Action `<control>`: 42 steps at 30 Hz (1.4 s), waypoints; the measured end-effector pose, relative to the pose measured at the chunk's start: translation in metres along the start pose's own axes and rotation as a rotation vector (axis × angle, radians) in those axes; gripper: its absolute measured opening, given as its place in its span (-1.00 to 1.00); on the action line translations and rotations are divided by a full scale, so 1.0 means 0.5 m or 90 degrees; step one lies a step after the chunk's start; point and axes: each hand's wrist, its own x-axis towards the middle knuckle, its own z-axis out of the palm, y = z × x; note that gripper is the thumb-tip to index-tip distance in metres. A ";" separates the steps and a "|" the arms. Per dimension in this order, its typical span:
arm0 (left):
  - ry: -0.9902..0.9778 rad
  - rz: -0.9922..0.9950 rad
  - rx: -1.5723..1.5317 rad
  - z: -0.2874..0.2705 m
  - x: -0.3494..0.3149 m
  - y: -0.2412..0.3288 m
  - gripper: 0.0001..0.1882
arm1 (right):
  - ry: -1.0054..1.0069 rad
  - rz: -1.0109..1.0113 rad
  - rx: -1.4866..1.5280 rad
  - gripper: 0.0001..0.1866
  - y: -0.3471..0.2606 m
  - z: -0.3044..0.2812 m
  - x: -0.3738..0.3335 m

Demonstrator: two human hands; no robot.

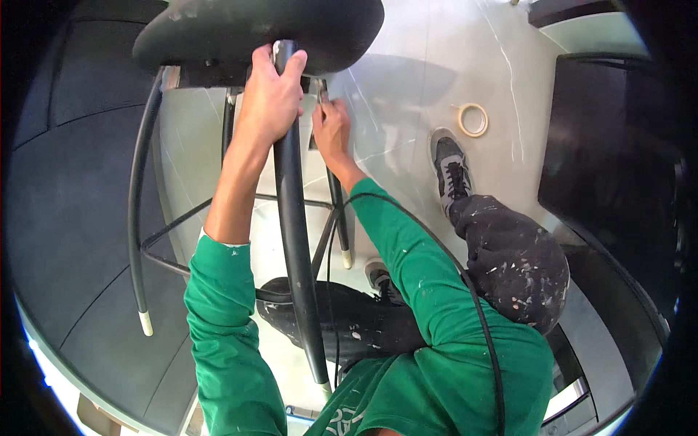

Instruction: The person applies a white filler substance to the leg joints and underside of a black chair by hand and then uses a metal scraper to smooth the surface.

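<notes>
A bar stool with a dark rounded seat (pixel 254 33) stands tilted before me, its black tubular legs joined by a footrest ring (pixel 178 221). My left hand (pixel 270 102) is wrapped round the upper end of the nearest leg (pixel 294 218), just below the seat. Further right, my right hand (pixel 333 131) is closed at the top of another leg (pixel 337 196), under the seat's edge. A small dark piece shows beside its fingers; what it grips is mostly hidden. Pale tape or caps cover the leg ends, such as the left leg's tip (pixel 146 323).
A roll of masking tape (pixel 472 120) lies on the pale veined floor (pixel 407 94) beyond my shoe (pixel 452 167). Dark cabinet panels (pixel 80 189) line the left side, and a dark unit (pixel 611 160) stands right. A black cable (pixel 469 283) runs across my right sleeve.
</notes>
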 end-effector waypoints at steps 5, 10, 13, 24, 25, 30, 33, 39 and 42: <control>-0.004 0.016 -0.013 -0.003 0.004 -0.003 -0.25 | -0.014 -0.033 0.019 -0.91 -0.003 0.002 0.047; -0.010 0.001 -0.013 -0.010 0.002 -0.009 -0.24 | -0.009 -0.087 -0.012 -0.89 0.012 0.003 0.065; 0.001 -0.020 -0.010 -0.021 -0.003 -0.015 -0.24 | -0.077 -0.055 -0.015 -0.89 0.001 -0.008 0.041; 0.003 -0.034 0.003 -0.032 -0.004 -0.010 -0.24 | -0.144 -0.009 -0.013 -0.86 -0.009 -0.014 0.056; -0.003 -0.011 -0.002 -0.016 0.005 0.003 -0.24 | -0.083 -0.087 -0.020 -0.83 0.012 -0.015 0.098; -0.016 -0.002 -0.017 0.001 0.006 0.006 -0.27 | -0.048 -0.085 -0.063 -0.82 0.050 -0.032 0.078; 0.002 -0.027 0.004 -0.021 -0.008 0.001 -0.27 | -0.092 -0.041 -0.032 -0.81 0.010 -0.045 0.045; -0.004 -0.016 -0.002 -0.014 -0.005 0.003 -0.28 | -0.062 -0.057 -0.003 -0.80 0.001 -0.047 0.051; -0.005 -0.018 -0.010 -0.008 -0.007 0.013 -0.29 | -0.029 -0.048 0.027 -0.83 -0.003 -0.026 0.051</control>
